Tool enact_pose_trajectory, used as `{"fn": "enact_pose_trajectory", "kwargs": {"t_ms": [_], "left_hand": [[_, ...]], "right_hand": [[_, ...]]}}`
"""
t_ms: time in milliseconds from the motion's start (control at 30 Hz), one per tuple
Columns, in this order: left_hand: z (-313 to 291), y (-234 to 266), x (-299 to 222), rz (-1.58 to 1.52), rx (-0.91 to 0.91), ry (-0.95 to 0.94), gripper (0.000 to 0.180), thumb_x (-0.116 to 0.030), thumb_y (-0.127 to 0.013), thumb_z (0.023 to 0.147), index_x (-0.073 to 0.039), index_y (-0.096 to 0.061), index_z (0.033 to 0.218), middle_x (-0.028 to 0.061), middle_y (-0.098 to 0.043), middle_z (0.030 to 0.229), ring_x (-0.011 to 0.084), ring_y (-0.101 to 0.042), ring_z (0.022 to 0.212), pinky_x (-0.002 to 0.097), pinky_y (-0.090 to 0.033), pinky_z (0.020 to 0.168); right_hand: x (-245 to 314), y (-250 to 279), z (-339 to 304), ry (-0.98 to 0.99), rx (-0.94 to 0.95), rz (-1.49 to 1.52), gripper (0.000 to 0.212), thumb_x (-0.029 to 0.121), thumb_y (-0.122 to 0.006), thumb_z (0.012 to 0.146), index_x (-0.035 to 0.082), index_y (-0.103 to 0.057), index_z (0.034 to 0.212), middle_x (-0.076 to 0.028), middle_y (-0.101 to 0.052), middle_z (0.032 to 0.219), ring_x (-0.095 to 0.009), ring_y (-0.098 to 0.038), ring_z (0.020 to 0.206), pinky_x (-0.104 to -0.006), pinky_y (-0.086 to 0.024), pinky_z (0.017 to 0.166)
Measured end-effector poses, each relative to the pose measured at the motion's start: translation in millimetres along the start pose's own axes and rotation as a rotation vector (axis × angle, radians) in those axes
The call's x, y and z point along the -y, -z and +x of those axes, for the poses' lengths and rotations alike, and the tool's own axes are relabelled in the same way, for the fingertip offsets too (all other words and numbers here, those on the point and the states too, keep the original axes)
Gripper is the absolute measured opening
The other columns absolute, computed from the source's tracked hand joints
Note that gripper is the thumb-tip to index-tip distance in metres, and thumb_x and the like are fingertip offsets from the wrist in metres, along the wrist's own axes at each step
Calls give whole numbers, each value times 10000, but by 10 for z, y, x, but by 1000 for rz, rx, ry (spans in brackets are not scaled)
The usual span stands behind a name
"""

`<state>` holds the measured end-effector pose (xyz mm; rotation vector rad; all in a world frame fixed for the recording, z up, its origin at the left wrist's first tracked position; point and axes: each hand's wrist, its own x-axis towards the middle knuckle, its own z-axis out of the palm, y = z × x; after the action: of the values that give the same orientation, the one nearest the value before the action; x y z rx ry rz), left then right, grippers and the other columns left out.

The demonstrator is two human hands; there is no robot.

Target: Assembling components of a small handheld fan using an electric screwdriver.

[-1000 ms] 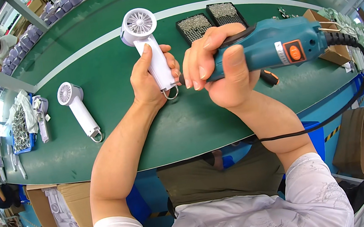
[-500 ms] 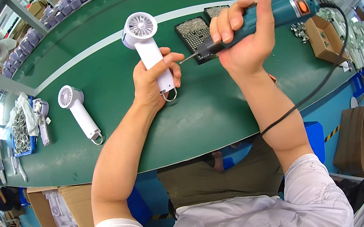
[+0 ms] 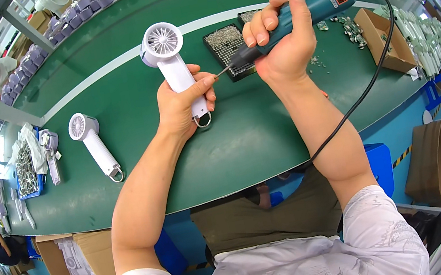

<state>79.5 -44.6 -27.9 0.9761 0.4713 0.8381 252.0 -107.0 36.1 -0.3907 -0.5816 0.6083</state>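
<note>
The left hand (image 3: 183,104) is closed around the handle of a white handheld fan (image 3: 178,73), its thumb laid across the front toward the right. This grip seems chosen to steady the handle while leaving the bladed head and the ringed foot uncovered. The right hand (image 3: 287,47) is wrapped around a teal electric screwdriver (image 3: 320,1), thumb and fingers on opposite sides of its body. Its bit points down and left, ending at the left thumb's tip; whether they touch, I cannot tell.

Both elbows are bent and the forearms slant inward over the worktop (image 3: 245,145), the right wrist higher than the left. The cord (image 3: 377,79) loops out to the right, probably keeping it off the fan.

Just beyond the bit sits a black tray (image 3: 217,53) of small metal pieces, presumably placed for easy reach. A second fan (image 3: 99,149) lies to the left; a cardboard box (image 3: 402,57) stands right.
</note>
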Motion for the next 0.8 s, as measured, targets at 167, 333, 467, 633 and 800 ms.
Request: {"fn": "enact_pose_trajectory", "kwargs": {"t_ms": [167, 333, 467, 633, 800], "left_hand": [[9, -64, -27, 157, -76, 3, 434, 18, -766, 804, 27, -496, 1143, 167, -674, 888, 185, -622, 589, 297, -506, 457], [110, -210, -124, 360, -119, 16, 440, -38, -792, 799, 42, -508, 1126, 143, -680, 862, 161, -631, 600, 277, -514, 463], [284, -347, -152, 528, -81, 52, 414, -61, -779, 798, 39, -523, 1108, 111, -666, 828, 150, -629, 595, 271, -511, 468], [461, -385, -93, 633, -71, 93, 399, -61, -780, 796, 39, -532, 1093, 93, -656, 806, 149, -632, 591, 274, -515, 469], [322, -342, -167, 599, -148, 137, 344, -126, -767, 836, 12, -555, 1069, 76, -622, 776, 144, -609, 573, 276, -512, 470]], "right_hand": [[174, 44, 148, 96, 12, -9, 347, 358, -610, 976, 22, -567, 900, -41, -508, 603, -161, -492, 446, -360, -446, 462], [311, 198, 317, 492, 96, -255, 222, 174, -624, 975, -24, -580, 884, -52, -578, 566, -146, -557, 450, -313, -490, 485], [346, 256, 365, 575, 92, -327, 119, 71, -628, 963, -13, -594, 885, -28, -585, 567, -111, -567, 462, -260, -479, 478], [280, 313, 408, 612, 73, -332, 107, 63, -665, 941, -2, -604, 882, -21, -592, 582, -103, -577, 466, -254, -469, 445], [362, 340, 433, 594, 78, -365, 153, 95, -639, 957, -37, -580, 905, -48, -585, 578, -129, -561, 450, -290, -472, 449]]}}
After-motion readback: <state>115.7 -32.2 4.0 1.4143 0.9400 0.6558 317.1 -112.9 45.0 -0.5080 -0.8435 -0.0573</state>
